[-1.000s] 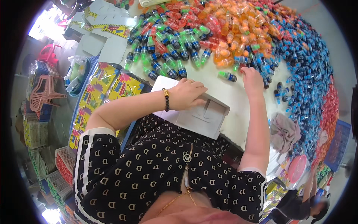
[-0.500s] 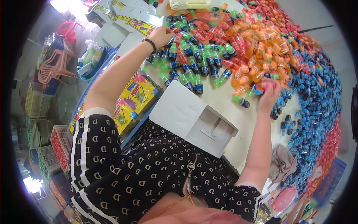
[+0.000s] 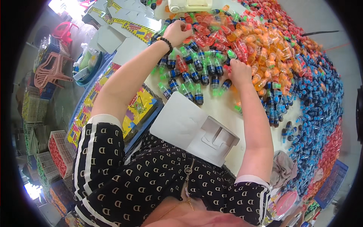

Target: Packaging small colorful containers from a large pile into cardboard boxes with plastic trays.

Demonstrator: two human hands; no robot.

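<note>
My left hand (image 3: pixel 177 34) is at the far side of the pile, its fingers closed at a small bottle with a red cap (image 3: pixel 188 27). At the right edge of the dark bottles, my right hand (image 3: pixel 240 72) has its fingers closed on a small red bottle, mostly hidden behind them. Dark bottles with green caps (image 3: pixel 204 77) lie loosely on the table between and below my hands. Close to my body sits an open white box (image 3: pixel 177 119) with a folded insert (image 3: pixel 217 140) inside; neither hand touches it.
Orange bottles (image 3: pixel 270 56) are heaped beside my right hand, with blue bottles (image 3: pixel 317 102) farther right. Yellow printed packages (image 3: pixel 138 106) lie under my left arm. A grey cloth (image 3: pixel 283 166) rests at the right, and a cream plastic container (image 3: pixel 189 5) stands at the back.
My right hand has moved left and away from me, from the orange bottles to the dark ones. My left hand has shifted slightly right. The white box has moved slightly.
</note>
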